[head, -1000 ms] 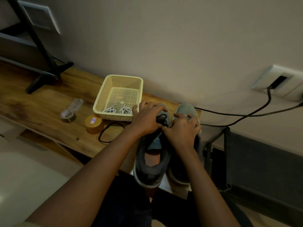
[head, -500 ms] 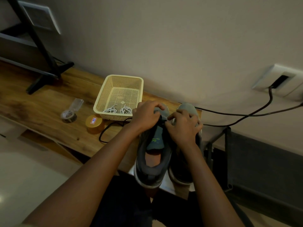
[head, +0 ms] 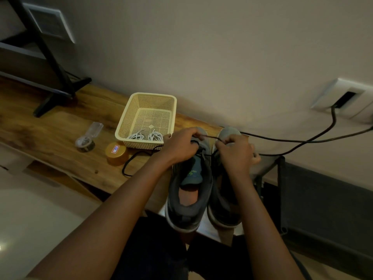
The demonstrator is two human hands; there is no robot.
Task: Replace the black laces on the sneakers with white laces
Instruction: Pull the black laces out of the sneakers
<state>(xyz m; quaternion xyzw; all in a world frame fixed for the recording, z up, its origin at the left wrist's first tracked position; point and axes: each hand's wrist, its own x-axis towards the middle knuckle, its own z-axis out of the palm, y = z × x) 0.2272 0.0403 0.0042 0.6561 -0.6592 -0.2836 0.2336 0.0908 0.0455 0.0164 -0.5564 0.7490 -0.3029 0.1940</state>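
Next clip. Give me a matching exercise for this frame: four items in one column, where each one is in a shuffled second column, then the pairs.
Column one:
1. white laces
2. black lace
3. gold tin
4. black cable

Column two:
A. plugged in at the wall socket
B. on the wooden table, by the basket's near corner
C. coiled inside the cream basket
D. pinched by the left hand and right hand above the sneakers

Pairs: 1-C, 2-D, 3-B, 4-A.
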